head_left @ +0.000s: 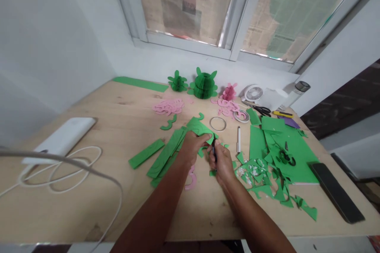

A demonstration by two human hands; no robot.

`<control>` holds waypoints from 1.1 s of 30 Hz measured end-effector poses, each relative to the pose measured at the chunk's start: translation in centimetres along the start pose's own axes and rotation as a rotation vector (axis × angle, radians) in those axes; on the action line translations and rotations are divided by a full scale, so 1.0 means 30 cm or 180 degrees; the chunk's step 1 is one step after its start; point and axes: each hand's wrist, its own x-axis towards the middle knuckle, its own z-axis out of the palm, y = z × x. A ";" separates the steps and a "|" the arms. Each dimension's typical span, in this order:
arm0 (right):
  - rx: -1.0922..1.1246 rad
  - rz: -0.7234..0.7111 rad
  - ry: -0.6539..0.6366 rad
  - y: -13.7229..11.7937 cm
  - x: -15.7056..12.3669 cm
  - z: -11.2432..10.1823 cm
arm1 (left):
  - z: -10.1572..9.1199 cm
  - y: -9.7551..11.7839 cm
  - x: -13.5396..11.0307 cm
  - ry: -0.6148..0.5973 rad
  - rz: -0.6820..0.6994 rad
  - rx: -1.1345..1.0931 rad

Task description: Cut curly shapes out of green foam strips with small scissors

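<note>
My left hand (193, 142) is closed on a piece of green paper (199, 127), its thumb and fingers pinching the right end. Against that end, my right hand (222, 158) grips black scissors (214, 148) that point away from me; their blades are partly hidden by the paper and fingers. Under my left hand and forearm lie several long green paper strips (166, 156). A curled green cutout (168, 122) rests beyond them, and a pink curled cutout (190, 178) is between my forearms.
Green scraps (258, 174) spread right of my right hand, with more scissors (286, 157) on green sheets. A white pen (239, 139), tape ring (217, 124) and phone (337, 191) lie nearby. Paper figures (204, 85) stand at the wall. A white power bank (61, 138) and cable are left.
</note>
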 end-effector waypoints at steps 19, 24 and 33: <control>-0.0012 0.0003 -0.0015 0.005 0.008 -0.005 | -0.010 0.012 -0.002 -0.0033 0.0133 0.0209; -0.0020 -0.0015 -0.0027 0.007 0.005 -0.005 | -0.010 0.017 -0.003 -0.0017 0.0079 0.0243; -0.0055 -0.0006 0.0008 0.005 0.005 -0.004 | -0.016 0.013 -0.002 -0.0193 0.0031 0.0173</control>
